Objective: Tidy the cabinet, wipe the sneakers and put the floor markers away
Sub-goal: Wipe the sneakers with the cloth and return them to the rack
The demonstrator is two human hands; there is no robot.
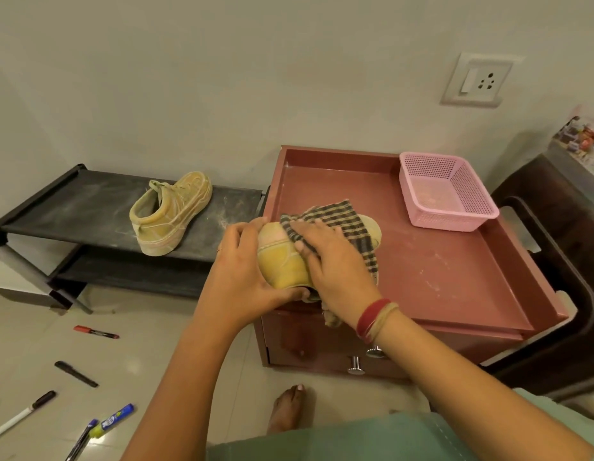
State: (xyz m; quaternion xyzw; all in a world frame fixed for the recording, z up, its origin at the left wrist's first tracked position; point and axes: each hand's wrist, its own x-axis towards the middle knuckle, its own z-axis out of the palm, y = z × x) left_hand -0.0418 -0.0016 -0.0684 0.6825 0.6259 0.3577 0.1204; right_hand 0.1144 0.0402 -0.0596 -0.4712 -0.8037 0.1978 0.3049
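Note:
A yellow sneaker [282, 261] lies on top of the reddish-brown cabinet [455, 277], heel towards me. My left hand [245, 261] grips its heel end. My right hand [332, 257] presses a striped cloth [342, 217] onto the sneaker's upper, fingers spread flat on the cloth. A second, dusty yellow sneaker [169, 214] stands on the top shelf of the black shoe rack [73, 207] to the left. Several markers lie on the floor at lower left, among them a red-capped marker [96, 331], a black pen [76, 374] and a blue-yellow marker [112, 420].
A pink plastic basket [472, 207] sits on the cabinet's far right corner. The cabinet top is dusty and has raised edges; metal knobs [355, 364] stick out of its front. A dark wooden piece [561, 261] stands right of it. My bare foot [289, 407] is on the tiled floor.

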